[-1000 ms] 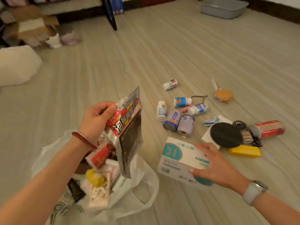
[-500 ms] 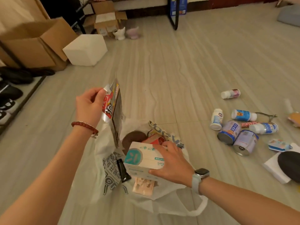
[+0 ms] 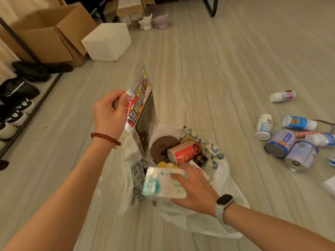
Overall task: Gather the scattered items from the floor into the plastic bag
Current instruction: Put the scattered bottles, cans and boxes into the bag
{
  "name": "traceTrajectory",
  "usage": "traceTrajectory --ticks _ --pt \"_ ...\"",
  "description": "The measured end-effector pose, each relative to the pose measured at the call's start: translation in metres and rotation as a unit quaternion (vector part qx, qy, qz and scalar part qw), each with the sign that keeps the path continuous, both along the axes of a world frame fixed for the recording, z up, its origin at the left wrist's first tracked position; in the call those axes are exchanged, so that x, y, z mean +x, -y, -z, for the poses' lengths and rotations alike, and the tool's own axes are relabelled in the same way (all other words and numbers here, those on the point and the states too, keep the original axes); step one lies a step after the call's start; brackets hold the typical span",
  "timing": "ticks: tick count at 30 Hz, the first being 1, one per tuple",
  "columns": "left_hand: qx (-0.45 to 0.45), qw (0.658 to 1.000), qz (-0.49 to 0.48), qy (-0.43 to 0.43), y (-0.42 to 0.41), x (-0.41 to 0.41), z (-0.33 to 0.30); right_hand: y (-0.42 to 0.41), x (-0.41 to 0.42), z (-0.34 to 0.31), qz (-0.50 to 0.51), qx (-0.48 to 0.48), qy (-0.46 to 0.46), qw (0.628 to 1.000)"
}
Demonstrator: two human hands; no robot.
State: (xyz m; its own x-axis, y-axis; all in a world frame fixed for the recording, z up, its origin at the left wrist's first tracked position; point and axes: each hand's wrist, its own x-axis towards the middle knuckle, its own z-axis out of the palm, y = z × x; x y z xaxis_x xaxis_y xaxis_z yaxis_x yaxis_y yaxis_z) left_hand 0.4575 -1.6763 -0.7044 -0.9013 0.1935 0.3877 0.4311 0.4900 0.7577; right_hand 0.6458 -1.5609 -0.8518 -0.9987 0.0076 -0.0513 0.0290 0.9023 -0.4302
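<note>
My left hand (image 3: 110, 113) pinches a red snack packet (image 3: 140, 113) upright above the white plastic bag (image 3: 213, 212) on the floor. My right hand (image 3: 194, 189) grips a teal-and-white box (image 3: 161, 183) over the bag's mouth. Bottles (image 3: 263, 126) and cans (image 3: 278, 143) lie scattered well right of the bag.

pale wood-grain floor (image 3: 208, 73) carries a white plastic bag (image 3: 213, 221) at 6 o'clock, bottles (image 3: 263, 126) and cans (image 3: 278, 144) at 3, a white cube (image 3: 107, 42) and cardboard boxes (image 3: 50, 38) at 11.
</note>
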Motion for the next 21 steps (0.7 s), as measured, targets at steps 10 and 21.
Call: traceTrajectory --ticks 10,21 --pt "0.015 0.999 0.025 0.017 -0.003 0.004 0.006 -0.011 -0.030 0.016 0.007 0.081 0.056 0.995" --pt "0.149 0.968 0.146 0.138 -0.036 0.028 -0.015 -0.054 -0.036 -0.088 0.237 -0.613 0.020 0.753"
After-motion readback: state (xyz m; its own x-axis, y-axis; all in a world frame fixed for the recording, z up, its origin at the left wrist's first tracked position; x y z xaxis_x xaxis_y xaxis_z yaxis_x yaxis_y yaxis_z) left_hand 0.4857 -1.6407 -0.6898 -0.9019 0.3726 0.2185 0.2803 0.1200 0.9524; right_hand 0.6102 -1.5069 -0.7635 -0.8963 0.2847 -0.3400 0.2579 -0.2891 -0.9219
